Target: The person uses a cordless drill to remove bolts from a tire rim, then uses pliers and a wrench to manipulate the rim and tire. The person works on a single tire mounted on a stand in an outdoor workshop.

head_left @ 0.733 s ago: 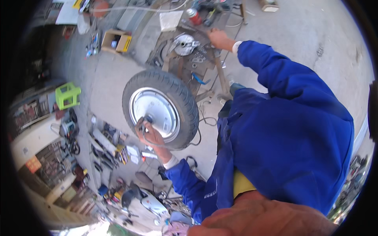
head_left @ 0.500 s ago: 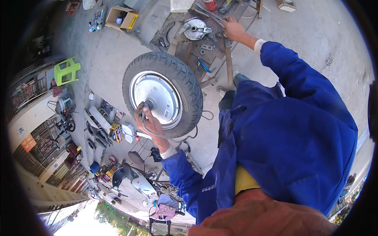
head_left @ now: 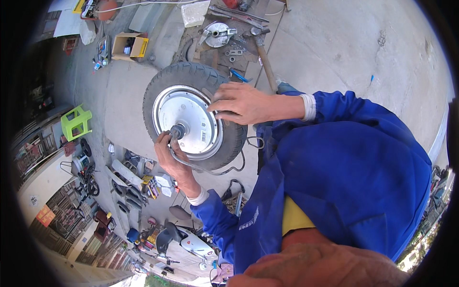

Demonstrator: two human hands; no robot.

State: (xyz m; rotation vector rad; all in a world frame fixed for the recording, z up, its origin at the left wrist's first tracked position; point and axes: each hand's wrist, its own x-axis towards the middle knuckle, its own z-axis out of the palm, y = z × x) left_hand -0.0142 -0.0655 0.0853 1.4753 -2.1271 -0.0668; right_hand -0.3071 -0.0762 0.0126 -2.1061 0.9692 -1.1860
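A wheel with a black knobbly tyre [head_left: 162,79] and a silver hub motor [head_left: 189,107] stands in front of me, its flat face tilted up. My left hand [head_left: 173,160] is closed around the hub's dark axle end [head_left: 177,131], with a grey cable [head_left: 210,170] running from it past the thumb and looping off to the right. Over the right side of the rim is my right hand [head_left: 241,103], back upward and fingers bent together. A greyish sliver shows by its fingertips; what it holds is mostly hidden.
Beyond the wheel lie a brake drum plate [head_left: 217,35], long metal tools [head_left: 239,14], a hammer [head_left: 263,52] and a blue-handled tool [head_left: 239,75]. A cardboard box [head_left: 130,46] and a green stool [head_left: 75,123] stand leftward. A scooter [head_left: 186,241] is at lower left.
My right hand has come back from the long tools at the far side to the wheel's rim. My left hand stays at the axle, and the view has shifted somewhat.
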